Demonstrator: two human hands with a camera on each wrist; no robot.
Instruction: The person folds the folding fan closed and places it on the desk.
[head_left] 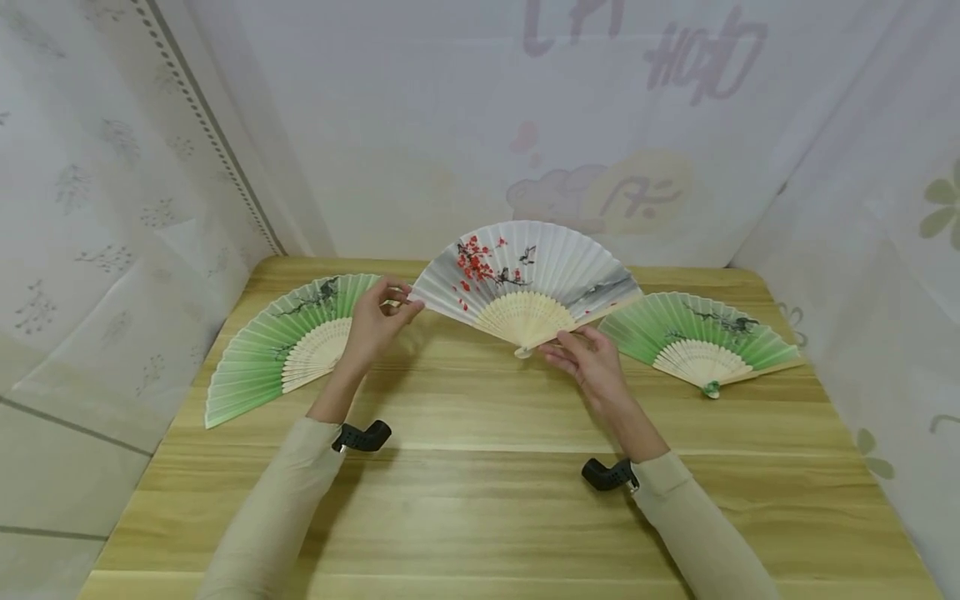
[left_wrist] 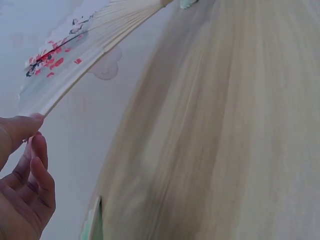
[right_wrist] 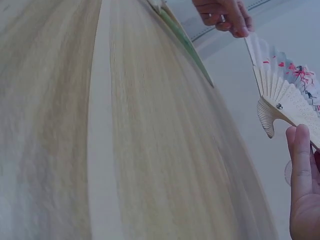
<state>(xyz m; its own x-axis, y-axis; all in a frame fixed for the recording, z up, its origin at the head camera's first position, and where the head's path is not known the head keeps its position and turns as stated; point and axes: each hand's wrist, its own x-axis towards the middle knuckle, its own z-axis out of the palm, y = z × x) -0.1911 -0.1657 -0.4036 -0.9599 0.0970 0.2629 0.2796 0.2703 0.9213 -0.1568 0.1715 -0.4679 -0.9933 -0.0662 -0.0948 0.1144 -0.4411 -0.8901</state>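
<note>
A spread white and grey fan (head_left: pixel 555 267) with red blossoms and dark birds is held up above the table's back part. The left hand (head_left: pixel 375 321) pinches its left outer corner between thumb and fingers; the left wrist view shows that hand (left_wrist: pixel 25 175) at the tip of the fan (left_wrist: pixel 65 65). The right hand (head_left: pixel 596 371) grips the right outer rib near the pivot, its fingers against the rib in the right wrist view, where the fan (right_wrist: pixel 285 90) shows its curved base end. The right hand's thumb is partly hidden there.
On the wooden table (head_left: pixel 465 500), a spread green fan (head_left: pixel 255 358) lies at the left, partly behind the left hand. Another spread green fan (head_left: pixel 705 333) lies at the right, near the right hand. A printed curtain (head_left: pixel 390 125) hangs behind the table.
</note>
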